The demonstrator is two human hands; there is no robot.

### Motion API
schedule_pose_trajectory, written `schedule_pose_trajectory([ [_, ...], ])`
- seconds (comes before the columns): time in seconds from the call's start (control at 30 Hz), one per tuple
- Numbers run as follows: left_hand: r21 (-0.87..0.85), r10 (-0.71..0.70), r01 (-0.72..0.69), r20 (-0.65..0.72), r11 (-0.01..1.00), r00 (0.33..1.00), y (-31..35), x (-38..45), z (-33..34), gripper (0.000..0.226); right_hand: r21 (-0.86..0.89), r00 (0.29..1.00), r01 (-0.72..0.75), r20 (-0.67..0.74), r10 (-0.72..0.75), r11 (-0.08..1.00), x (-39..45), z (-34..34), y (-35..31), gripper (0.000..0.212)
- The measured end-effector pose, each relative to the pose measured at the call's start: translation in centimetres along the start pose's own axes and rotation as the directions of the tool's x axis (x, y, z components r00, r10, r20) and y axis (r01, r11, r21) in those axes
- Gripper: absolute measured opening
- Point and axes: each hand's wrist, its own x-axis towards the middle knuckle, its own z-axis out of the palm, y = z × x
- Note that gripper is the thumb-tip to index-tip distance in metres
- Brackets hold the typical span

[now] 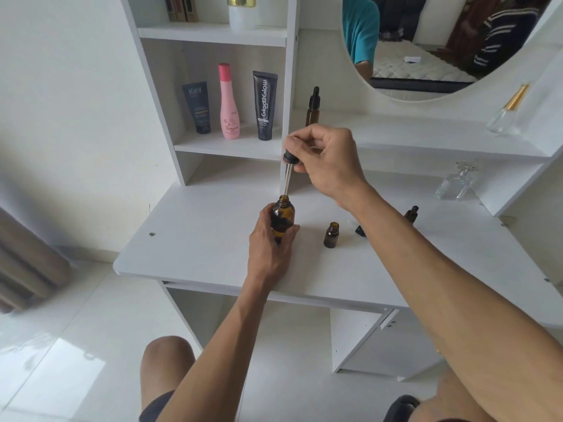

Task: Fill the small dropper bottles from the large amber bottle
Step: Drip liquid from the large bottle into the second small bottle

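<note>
White vanity counter [189, 248] with shelf unit and round mirror [441, 41] behind. Left hand [269, 242] wrapped round large amber bottle [282, 219], upright on counter, mouth open. Right hand [323, 161] above it, fingers pinched on dropper [288, 172]; glass tip at bottle mouth. Small open dropper bottle [331, 235] stands just right of amber bottle. Another small capped bottle [411, 213] beyond right forearm. Tall dropper bottle [313, 108] on ledge behind. Tubes [264, 106] and pink bottle [229, 102] on shelf.
</note>
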Motion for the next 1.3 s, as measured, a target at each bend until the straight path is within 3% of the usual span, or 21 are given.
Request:
schedule_pose_trajectory([
  [0.67, -0.016, 0.02, -0.02, 0.008, 1.0, 1.0, -0.1, -0.1, 0.0, 0.045, -0.239, 0.996, -0.025, 0.081, 0.045, 0.971, -2.6, 1.5, 4.1, 0.018],
  [1.3, -0.022, 0.012, -0.012, 0.018, 1.0, 1.0, 0.0, -0.1, 0.0, 0.047, -0.231, 0.995, -0.043, 0.079, 0.063, 0.972, -3.1, 1.8, 4.4, 0.015],
])
